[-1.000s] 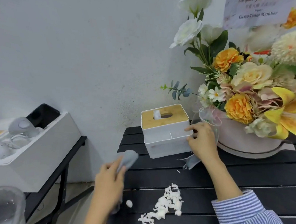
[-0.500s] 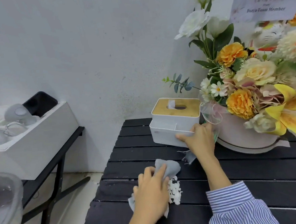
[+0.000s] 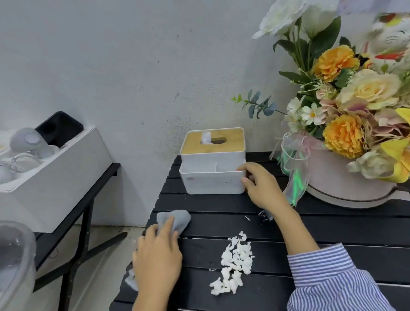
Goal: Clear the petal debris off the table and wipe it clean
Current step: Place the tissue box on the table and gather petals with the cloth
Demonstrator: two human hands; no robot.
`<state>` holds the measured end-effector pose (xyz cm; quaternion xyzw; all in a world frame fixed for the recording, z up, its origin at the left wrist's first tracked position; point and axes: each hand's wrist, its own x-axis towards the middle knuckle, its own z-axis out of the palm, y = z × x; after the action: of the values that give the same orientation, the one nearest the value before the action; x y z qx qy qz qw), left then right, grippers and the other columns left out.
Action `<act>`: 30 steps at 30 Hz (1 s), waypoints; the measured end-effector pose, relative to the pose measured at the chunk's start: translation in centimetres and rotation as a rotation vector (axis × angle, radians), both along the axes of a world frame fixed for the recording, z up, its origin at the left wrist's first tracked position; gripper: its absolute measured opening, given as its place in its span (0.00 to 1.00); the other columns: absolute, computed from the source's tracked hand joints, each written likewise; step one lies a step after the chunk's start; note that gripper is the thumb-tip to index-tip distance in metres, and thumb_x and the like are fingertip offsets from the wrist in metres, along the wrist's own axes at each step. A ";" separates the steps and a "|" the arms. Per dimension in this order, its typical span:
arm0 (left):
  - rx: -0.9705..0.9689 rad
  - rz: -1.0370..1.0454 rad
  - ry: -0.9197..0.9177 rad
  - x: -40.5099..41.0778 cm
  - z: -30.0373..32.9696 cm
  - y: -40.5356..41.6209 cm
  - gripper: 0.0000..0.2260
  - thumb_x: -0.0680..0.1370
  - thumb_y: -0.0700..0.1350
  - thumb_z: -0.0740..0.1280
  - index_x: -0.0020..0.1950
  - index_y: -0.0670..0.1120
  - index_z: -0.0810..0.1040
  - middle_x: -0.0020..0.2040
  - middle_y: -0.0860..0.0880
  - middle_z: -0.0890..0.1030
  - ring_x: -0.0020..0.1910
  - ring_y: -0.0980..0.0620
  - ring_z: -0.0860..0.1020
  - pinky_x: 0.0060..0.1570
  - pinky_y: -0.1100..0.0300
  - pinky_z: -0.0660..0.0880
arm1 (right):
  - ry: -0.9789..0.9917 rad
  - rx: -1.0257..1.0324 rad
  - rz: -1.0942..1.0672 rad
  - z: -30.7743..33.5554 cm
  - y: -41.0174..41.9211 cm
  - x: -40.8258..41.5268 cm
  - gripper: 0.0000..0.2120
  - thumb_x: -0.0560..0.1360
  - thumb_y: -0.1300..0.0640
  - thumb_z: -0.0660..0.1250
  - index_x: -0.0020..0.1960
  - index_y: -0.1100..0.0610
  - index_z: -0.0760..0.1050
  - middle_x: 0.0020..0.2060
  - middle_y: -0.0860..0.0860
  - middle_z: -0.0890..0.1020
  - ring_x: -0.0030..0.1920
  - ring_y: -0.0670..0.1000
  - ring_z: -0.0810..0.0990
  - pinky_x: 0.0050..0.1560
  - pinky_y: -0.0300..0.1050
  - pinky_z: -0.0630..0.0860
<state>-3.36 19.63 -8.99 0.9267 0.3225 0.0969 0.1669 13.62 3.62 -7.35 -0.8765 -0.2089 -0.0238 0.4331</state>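
1. Two bare hands work over a black slatted table (image 3: 349, 220), seen from above by a head-worn camera.
2. The left hand (image 3: 157, 258) lies flat, palm down, on a crumpled grey cleaning cloth (image 3: 177, 219), near the table's left edge. Its fingers are straight and close together, pressing the cloth onto the slats. The cloth bunches out past the fingertips, and a small part shows below the wrist.
3. A loose pile of white petal scraps (image 3: 233, 262) lies on the table just to the right of the left hand, apart from it and from the cloth. It sits between the two forearms.
4. The right hand (image 3: 262, 187) reaches further away and grips the right end of a white plastic tissue box with a pale wooden lid (image 3: 213, 164). The thumb hooks over the front tray's rim and the fingers curl against its side.
5. The right forearm wears a rolled blue-and-white striped sleeve (image 3: 329, 282).
6. Just to the right of the right hand stands a round pink box of orange, cream and white flowers (image 3: 341, 179).
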 end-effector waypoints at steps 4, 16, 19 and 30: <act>0.098 -0.106 0.047 0.9 -0.5 -2.1 0.19 0.82 0.53 0.51 0.74 0.60 0.57 0.68 0.54 0.66 0.62 0.50 0.67 0.58 0.56 0.66 | 0.133 -0.015 0.091 0.2 0.6 -0.1 0.19 0.78 0.66 0.57 0.65 0.50 0.71 0.65 0.49 0.73 0.64 0.52 0.72 0.62 0.44 0.69; -0.096 -0.354 -0.052 7.3 -0.4 -3.6 0.18 0.82 0.47 0.52 0.72 0.55 0.64 0.67 0.51 0.69 0.65 0.48 0.66 0.62 0.53 0.67 | 0.533 -0.199 -0.299 0.2 -6.5 1.7 0.12 0.76 0.65 0.54 0.56 0.59 0.72 0.45 0.59 0.83 0.40 0.56 0.81 0.43 0.47 0.72; -0.115 -0.480 0.004 9.8 -0.4 -4.1 0.18 0.82 0.46 0.53 0.72 0.57 0.64 0.68 0.51 0.68 0.67 0.48 0.65 0.65 0.50 0.65 | 0.587 -0.198 -0.344 0.7 -7.0 2.1 0.09 0.77 0.63 0.54 0.53 0.61 0.71 0.37 0.59 0.83 0.31 0.54 0.80 0.36 0.46 0.70; -0.233 -0.861 0.213 5.8 0.5 -6.5 0.19 0.82 0.43 0.53 0.62 0.66 0.72 0.66 0.62 0.71 0.62 0.52 0.64 0.64 0.51 0.58 | 0.355 0.045 -0.231 4.0 -4.5 -2.1 0.08 0.79 0.58 0.57 0.49 0.55 0.74 0.36 0.51 0.80 0.33 0.51 0.81 0.33 0.43 0.72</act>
<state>2.41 13.18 -8.45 0.9562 -0.0680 -0.1140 0.2609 11.53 -0.89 -3.37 -0.8751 -0.0268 0.0768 0.4771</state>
